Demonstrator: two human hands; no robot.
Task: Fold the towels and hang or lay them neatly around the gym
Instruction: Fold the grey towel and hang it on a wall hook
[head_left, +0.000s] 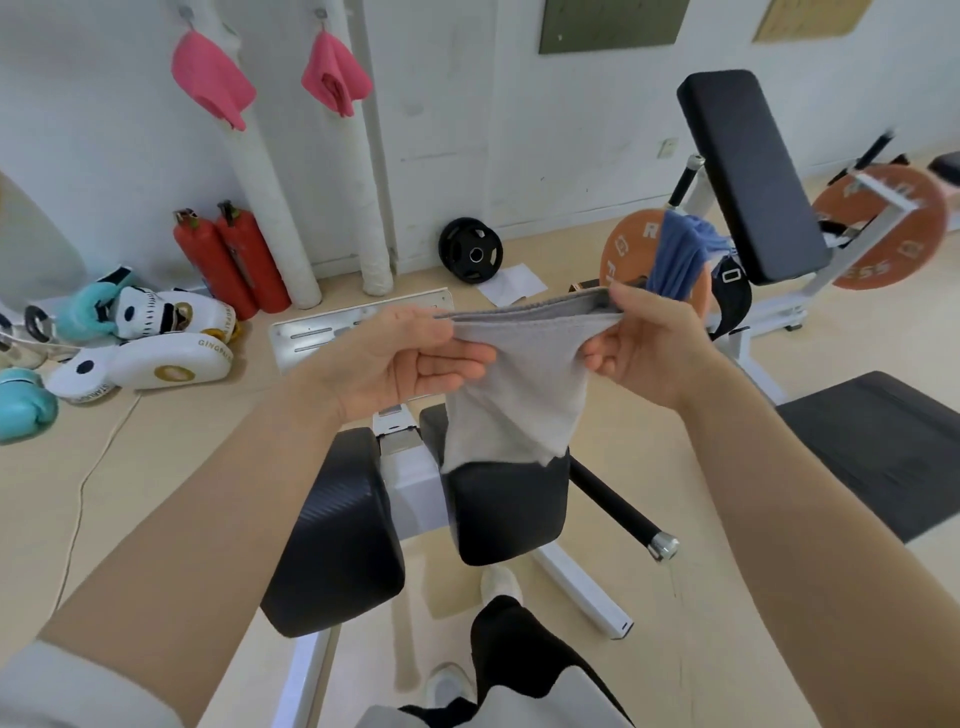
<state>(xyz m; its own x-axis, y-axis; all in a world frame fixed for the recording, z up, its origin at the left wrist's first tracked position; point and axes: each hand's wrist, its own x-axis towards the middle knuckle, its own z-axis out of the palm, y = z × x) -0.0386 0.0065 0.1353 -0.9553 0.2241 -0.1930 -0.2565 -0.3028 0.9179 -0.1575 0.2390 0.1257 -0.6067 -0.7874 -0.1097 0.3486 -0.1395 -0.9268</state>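
Observation:
A small grey towel (511, 395) hangs in the air between my hands, its top edge stretched level and the rest drooping over the black pads below. My left hand (400, 358) pinches the towel's left top corner. My right hand (652, 345) pinches the right top corner. Two pink towels (213, 78) (335, 73) hang on wall hooks at the upper left. A blue towel (678, 254) is draped over the weight machine behind my right hand.
Two black knee pads (337, 535) (509, 514) on a white frame stand right below the towel. A black bench (878, 452) lies at the right, an upright back pad (753, 171) and orange weight plates (883, 223) behind. Boxing pads (156, 358), fire extinguishers (228, 265) and a black plate (470, 249) sit by the wall.

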